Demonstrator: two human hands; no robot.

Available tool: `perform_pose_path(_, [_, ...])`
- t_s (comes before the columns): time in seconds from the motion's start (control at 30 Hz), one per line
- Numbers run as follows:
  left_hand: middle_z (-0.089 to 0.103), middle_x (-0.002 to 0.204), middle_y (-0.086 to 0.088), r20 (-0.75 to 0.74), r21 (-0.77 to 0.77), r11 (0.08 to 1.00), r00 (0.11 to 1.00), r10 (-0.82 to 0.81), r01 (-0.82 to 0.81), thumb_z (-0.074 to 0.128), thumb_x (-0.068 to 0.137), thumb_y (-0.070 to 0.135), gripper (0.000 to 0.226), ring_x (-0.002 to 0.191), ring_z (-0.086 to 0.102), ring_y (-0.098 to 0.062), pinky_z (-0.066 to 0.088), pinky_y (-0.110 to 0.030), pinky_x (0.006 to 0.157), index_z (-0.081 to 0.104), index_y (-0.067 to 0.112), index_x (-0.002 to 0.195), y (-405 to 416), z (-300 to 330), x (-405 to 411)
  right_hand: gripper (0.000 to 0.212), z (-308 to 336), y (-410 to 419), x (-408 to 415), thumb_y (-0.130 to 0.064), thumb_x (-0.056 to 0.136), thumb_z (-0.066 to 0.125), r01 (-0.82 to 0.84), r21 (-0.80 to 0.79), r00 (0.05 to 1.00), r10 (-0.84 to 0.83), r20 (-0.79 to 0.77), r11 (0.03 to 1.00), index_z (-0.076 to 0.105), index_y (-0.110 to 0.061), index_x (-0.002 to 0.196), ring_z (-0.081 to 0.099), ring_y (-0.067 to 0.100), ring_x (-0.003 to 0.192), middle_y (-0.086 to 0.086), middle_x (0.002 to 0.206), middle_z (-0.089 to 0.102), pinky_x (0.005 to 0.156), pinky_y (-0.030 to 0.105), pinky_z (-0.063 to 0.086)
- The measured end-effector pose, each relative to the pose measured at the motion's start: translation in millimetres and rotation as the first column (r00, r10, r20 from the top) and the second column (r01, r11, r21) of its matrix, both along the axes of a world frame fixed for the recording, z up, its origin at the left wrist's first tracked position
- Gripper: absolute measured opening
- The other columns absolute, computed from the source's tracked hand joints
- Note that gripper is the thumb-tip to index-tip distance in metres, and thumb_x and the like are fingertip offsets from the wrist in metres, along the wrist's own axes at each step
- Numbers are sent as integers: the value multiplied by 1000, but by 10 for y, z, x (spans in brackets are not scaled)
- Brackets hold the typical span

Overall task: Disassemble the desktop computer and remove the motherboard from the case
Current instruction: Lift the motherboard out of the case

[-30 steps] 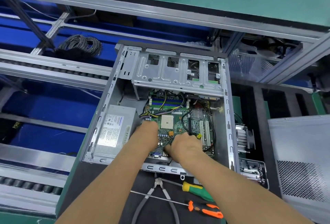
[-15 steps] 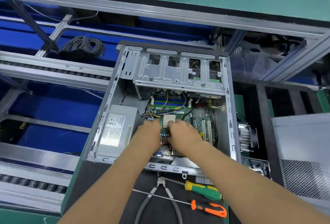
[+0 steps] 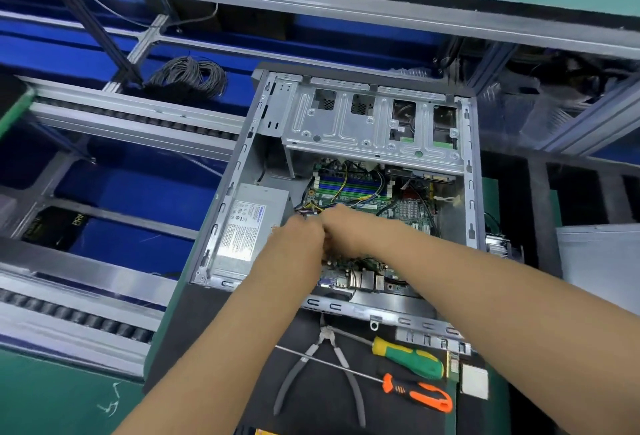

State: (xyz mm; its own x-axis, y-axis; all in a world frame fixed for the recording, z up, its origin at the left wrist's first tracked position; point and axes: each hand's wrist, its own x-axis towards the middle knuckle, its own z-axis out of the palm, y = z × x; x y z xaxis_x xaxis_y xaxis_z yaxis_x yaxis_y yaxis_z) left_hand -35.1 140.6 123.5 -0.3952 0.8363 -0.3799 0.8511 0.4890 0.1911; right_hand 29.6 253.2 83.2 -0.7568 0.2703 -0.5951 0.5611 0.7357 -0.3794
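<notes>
Both hands are meeting knuckle to knuckle inside the open computer case (image 3: 471, 171), over the left part of the motherboard (image 3: 408, 207). The left hand (image 3: 299, 239) is curling its fingers down at the bundle of yellow and black power cables (image 3: 311, 208) just beside the power supply (image 3: 247, 223), but the fingertips are hidden, so I cannot tell whether they are gripping the cables or a connector. The right hand (image 3: 346, 226) is pressing up against it from the right with fingers bent; what it is holding, if anything, is also hidden.

The green motherboard is lying flat on the floor of the case, still inside it, with blue memory slots (image 3: 349, 187) at its far side, a silver heatsink (image 3: 408, 209) to the right of the hands and rear ports (image 3: 363, 278) at its near edge. A metal drive cage (image 3: 367, 126) is spanning the far end of the case.

On the black mat (image 3: 207, 323) near the case are lying grey-handled pliers (image 3: 322, 375), a green and yellow screwdriver (image 3: 408, 358) and an orange and black screwdriver (image 3: 419, 396). To the right, a heatsink with fan (image 3: 498, 244) is sitting beside the case, and a grey side panel (image 3: 602, 261) is resting beyond it. A coil of grey cable (image 3: 188, 76) is lying far left among the blue bins.
</notes>
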Motion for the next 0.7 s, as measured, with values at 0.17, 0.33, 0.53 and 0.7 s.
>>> perform_pose_path(0.17, [54, 117, -16, -13, -230, 950, 975, -222, 213, 56, 93, 5, 23, 104, 60, -33, 42, -33, 74, 56, 4, 117, 309, -215, -12, 34, -30, -35, 408, -38, 87, 70, 191, 124, 940, -218, 262, 974, 55, -9, 83, 51, 16, 64, 4, 83, 50, 57, 29, 43])
perform_pose_path(0.33, [59, 110, -13, 32, -369, 885, 956, -292, 283, 59, 94, 10, 20, 92, 60, -29, 47, -33, 73, 58, 2, 111, 520, -418, -84, 35, -69, -115, 734, -34, 83, 76, 386, -8, 909, -379, 175, 922, 68, -7, 104, 64, 25, 92, 9, 99, 62, 82, 35, 53])
perform_pose_path(0.53, [59, 123, -12, 13, -520, 770, 904, -427, 371, 61, 93, 12, 31, 109, 60, -28, 50, -37, 87, 58, 1, 122, 641, -600, -39, 31, -115, -160, 726, -35, 78, 79, 485, 23, 865, -483, 133, 874, 71, -10, 95, 65, 26, 92, 8, 98, 67, 87, 42, 54])
perform_pose_path(0.7, [58, 124, -9, 21, -604, 701, 887, -462, 379, 63, 93, 20, 37, 92, 62, -26, 53, -36, 74, 56, 3, 126, 700, -543, -33, 36, -170, -163, 743, -41, 74, 80, 520, -14, 846, -512, 147, 854, 72, -12, 94, 65, 23, 88, 5, 95, 67, 84, 40, 55])
